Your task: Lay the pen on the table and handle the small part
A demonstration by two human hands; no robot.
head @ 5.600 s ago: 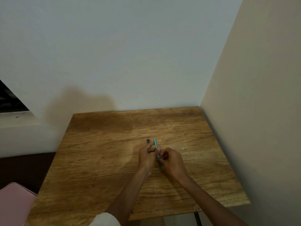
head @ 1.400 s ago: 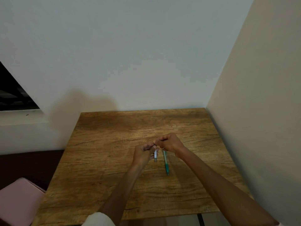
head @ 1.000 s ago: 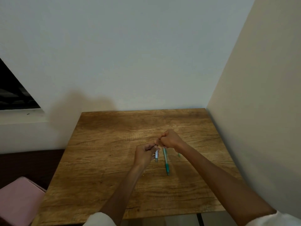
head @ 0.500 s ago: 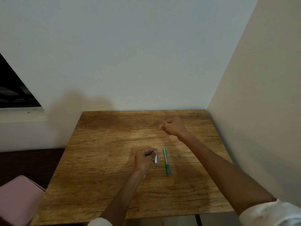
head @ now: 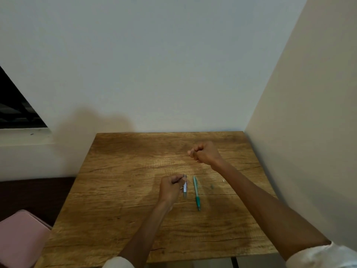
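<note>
Fingers of the left hand pinch a small tube mid-table beside the green pen; right hand fisted, contents indeterminate; tube may slip, pen may roll

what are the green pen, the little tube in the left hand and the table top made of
Green pen: apparently plastic, smooth teal barrel with a darker grip band.
Little tube, pinched in the left hand: pale, probably plastic; too small to be sure.
Table top: wood or wood-look laminate, matte, with visible grain and dark crack-like lines.
</note>
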